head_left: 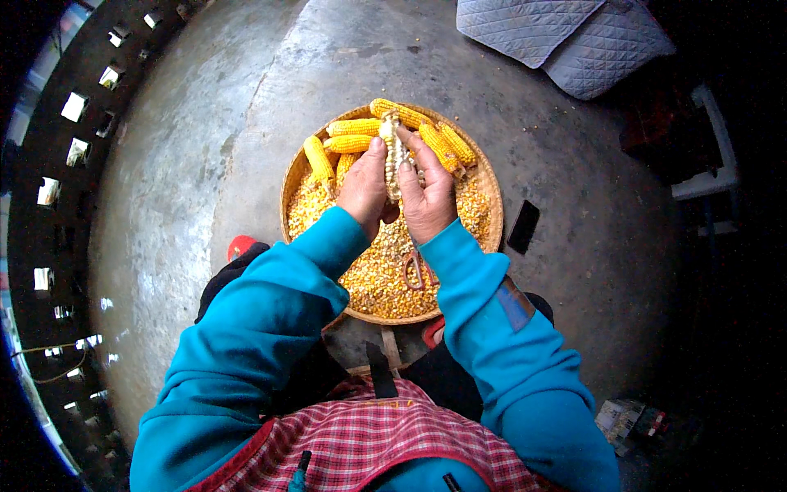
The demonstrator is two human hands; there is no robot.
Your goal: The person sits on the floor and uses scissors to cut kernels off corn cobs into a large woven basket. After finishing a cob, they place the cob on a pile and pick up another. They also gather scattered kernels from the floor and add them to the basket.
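Gripping half-stripped cob (393,156), left hand (365,187) and right hand (426,193) both clenched round it, above basket (489,184) centre; whole cobs (354,128) crowd far rim; bare concrete floor (574,230) around.

Daylight, soft and diffuse, falls from above onto the concrete floor (205,164); the floor's left part shines pale with mild glare. Bright window openings (74,107) along the left rim are blown out. Right side and corners sink into near black. Shadows are weak, short under the sleeves. Centre is sharp; strong fisheye bending and slight smear toward the rim.
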